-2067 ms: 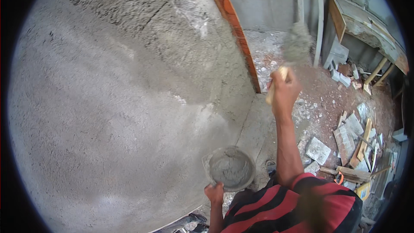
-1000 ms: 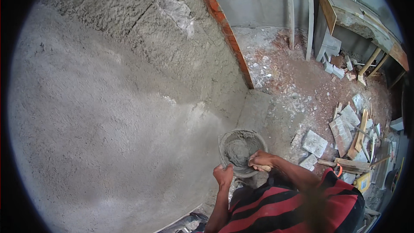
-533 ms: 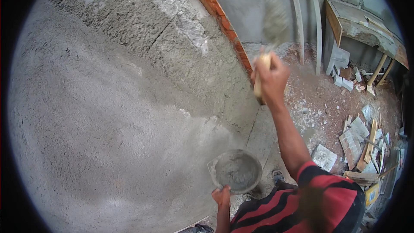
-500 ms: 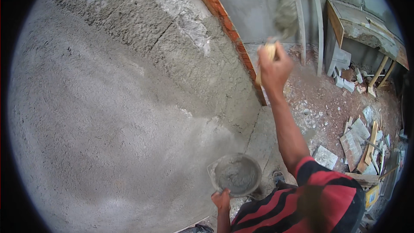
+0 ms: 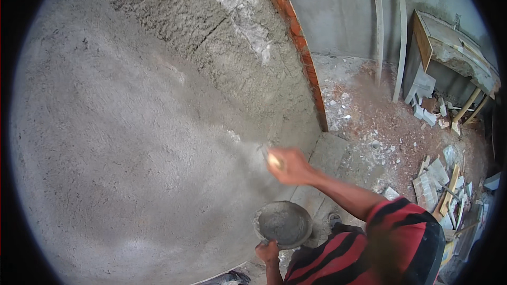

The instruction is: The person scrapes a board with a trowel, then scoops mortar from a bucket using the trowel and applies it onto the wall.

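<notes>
My right hand (image 5: 290, 166) is closed round the pale wooden handle of a trowel (image 5: 274, 162), close to a broad grey cement-plastered surface (image 5: 132, 153). The trowel's blade is mostly lost in blur, so I cannot tell whether mortar is on it or whether it touches the plaster. Below that, my left hand (image 5: 268, 252) grips the near rim of a round grey bucket (image 5: 257, 222). Wet grey mortar (image 5: 281, 226) lies inside the bucket.
An orange-brown board (image 5: 301, 37) edges the rough plaster. Two pale poles (image 5: 400, 37) lean at the grey back wall. A mortar-stained wooden stand (image 5: 454, 53) is at far right, with broken tiles and wood scraps (image 5: 435, 187) on the rubble-strewn floor nearer me.
My right hand has swung down and left with the trowel, from beyond the board to the plastered surface. My left hand still holds the bucket. The view has shifted slightly.
</notes>
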The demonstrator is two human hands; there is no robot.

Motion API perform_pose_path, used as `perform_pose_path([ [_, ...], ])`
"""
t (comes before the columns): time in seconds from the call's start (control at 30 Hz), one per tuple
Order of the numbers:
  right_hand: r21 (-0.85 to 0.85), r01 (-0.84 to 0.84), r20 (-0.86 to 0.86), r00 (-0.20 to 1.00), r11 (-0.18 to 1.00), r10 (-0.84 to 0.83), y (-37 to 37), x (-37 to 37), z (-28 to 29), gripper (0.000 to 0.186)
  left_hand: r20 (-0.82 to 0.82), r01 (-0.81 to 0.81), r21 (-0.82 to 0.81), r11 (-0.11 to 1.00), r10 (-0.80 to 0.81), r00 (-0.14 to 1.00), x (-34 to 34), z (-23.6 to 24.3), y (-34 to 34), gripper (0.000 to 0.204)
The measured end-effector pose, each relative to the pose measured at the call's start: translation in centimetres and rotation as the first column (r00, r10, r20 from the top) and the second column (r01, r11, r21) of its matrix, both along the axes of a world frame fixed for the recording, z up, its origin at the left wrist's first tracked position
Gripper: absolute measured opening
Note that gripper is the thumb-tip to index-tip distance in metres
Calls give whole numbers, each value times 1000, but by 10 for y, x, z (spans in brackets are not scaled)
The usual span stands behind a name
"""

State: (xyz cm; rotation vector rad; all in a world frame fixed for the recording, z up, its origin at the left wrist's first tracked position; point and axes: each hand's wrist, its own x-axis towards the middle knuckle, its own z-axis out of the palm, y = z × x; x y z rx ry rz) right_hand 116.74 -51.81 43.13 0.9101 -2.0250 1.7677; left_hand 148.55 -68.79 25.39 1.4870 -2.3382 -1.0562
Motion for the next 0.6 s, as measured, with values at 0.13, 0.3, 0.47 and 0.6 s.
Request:
perform_pose_path([
  [0.13, 684, -529, 479, 845, 503, 238, 92, 68, -122, 21, -94, 178, 30, 984, -174, 980, -38, 11, 28, 26],
  [0.3, 446, -751, 860, 510, 486, -3, 99, 142, -192, 25, -72, 428, -82, 900, -434, 898, -84, 53, 78, 24],
  [0.47, -376, -499, 926, -219, 781, 307, 130, 148, -166, 19, -156, 321, 162, 933, -297, 942, -94, 37, 63, 22],
  [0.6, -514, -305, 852, -69, 802, 520, 136, 105, -82, 22, -284, 151, 547, 823, 13, 959, -106, 40, 76, 9],
])
